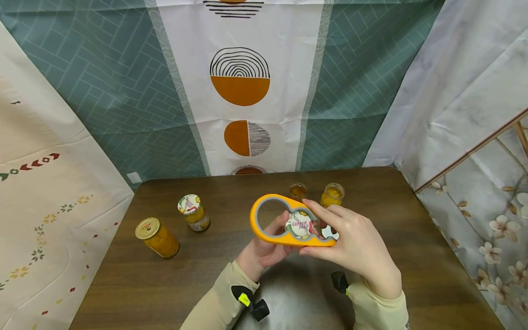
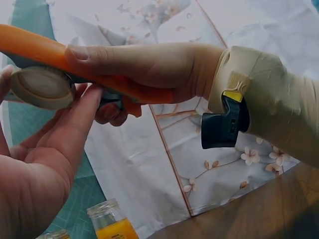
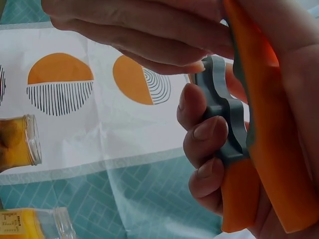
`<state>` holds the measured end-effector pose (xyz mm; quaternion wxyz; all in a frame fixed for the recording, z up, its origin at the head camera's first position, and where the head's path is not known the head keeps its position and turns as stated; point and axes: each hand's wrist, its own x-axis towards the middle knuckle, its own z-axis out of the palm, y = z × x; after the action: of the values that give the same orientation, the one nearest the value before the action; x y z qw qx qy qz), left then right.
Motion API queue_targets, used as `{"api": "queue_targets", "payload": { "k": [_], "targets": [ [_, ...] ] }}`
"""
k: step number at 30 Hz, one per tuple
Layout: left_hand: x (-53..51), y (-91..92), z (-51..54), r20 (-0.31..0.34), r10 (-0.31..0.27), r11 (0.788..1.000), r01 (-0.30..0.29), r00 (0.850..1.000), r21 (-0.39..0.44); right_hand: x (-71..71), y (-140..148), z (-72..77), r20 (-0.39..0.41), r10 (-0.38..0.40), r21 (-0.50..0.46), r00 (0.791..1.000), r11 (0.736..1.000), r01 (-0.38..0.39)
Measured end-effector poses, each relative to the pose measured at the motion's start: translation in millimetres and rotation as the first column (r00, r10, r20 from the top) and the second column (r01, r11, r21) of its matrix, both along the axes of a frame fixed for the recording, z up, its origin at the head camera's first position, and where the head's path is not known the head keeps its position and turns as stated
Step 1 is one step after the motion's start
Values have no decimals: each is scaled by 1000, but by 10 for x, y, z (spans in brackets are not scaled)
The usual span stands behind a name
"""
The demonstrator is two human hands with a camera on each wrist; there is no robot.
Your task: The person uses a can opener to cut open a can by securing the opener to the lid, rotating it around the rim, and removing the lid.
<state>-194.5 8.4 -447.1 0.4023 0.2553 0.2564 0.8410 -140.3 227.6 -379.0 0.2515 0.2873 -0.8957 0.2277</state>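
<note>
My right hand (image 1: 356,233) grips an orange jar opener (image 1: 264,236) with grey scalloped inner edges, its fingers (image 3: 207,132) curled round one handle. Through the opener's gap in the head view shows a printed "Canned Fruit" jar lid (image 1: 299,224). The left wrist view shows the bare underside of this lid (image 2: 42,87), with no jar beneath it. My left hand (image 1: 266,250) pinches the lid from below, thumb at one edge and fingers at the other. In the right wrist view the lid is hidden behind the left hand (image 3: 134,30) and opener.
Two lidless jars, one with amber contents (image 1: 298,190) and one with yellow contents (image 1: 332,195), stand at the back. Leftward are a gold-lidded jar (image 1: 158,238) and a jar with a printed lid (image 1: 194,213). A white, partly hidden piece (image 1: 330,232) shows beyond the opener.
</note>
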Motion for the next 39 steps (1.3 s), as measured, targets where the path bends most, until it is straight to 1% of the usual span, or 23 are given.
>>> {"api": "queue_targets", "payload": {
  "k": [4,8,10,12,16,18,20,21,23,24,25,26,28,29,31,33,36,37,38,39],
  "targets": [
    [-14,7,6,-2,9,1000,-10,1000,-25,-7,0,3,-9,-14,7,1000,1000,14],
    [-23,1,13,-1,40,998,-40,999,-52,-1,1,4,-17,-30,-20,999,999,30],
    [-36,-8,15,-7,69,996,-69,998,-55,0,4,9,-27,-49,-50,998,998,48],
    [-53,-22,17,-26,106,993,-108,994,-55,-1,9,17,-40,-74,-93,996,993,70],
    [-100,-49,7,-64,171,983,-175,983,-51,-2,28,32,-66,-134,-186,989,975,120],
    [-124,-58,0,-71,201,976,-206,977,-65,-3,43,37,-73,-165,-204,984,968,147],
    [-147,-62,-13,-69,233,966,-239,970,-97,-6,58,43,-73,-188,-207,979,963,170],
    [-156,-63,-21,-70,254,957,-261,965,-122,-8,63,44,-74,-197,-204,978,962,179],
    [-178,-57,-49,-91,298,930,-310,950,-196,-11,68,44,-73,-208,-197,976,962,190],
    [-188,-51,-67,-114,319,910,-338,941,-240,-11,70,43,-73,-209,-196,975,962,191],
    [-204,-48,-78,-151,337,885,-368,929,-284,-16,68,46,-75,-208,-201,975,961,190],
    [-221,-40,-95,-200,351,854,-400,915,-333,-19,66,46,-77,-209,-208,975,960,189],
    [-249,-20,-134,-302,364,774,-466,881,-429,-19,61,45,-85,-207,-228,975,956,183],
    [-260,-9,-157,-358,362,732,-500,861,-463,-19,59,44,-90,-208,-235,974,955,182],
    [-265,18,-211,-472,352,632,-577,808,-518,-12,61,36,-94,-209,-251,973,951,180],
    [-261,46,-274,-574,328,539,-648,750,-538,-2,68,28,-87,-209,-255,974,950,181],
    [-269,76,-350,-726,258,400,-754,638,-520,-2,77,35,-74,-209,-252,975,950,185],
    [-273,83,-365,-762,229,371,-778,605,-506,-3,80,40,-71,-207,-253,976,950,183],
    [-282,90,-386,-793,200,343,-799,576,-494,-3,84,45,-67,-207,-252,976,950,184],
    [-293,97,-408,-820,167,319,-817,548,-481,-5,86,51,-67,-206,-252,976,950,183]
  ]
}}
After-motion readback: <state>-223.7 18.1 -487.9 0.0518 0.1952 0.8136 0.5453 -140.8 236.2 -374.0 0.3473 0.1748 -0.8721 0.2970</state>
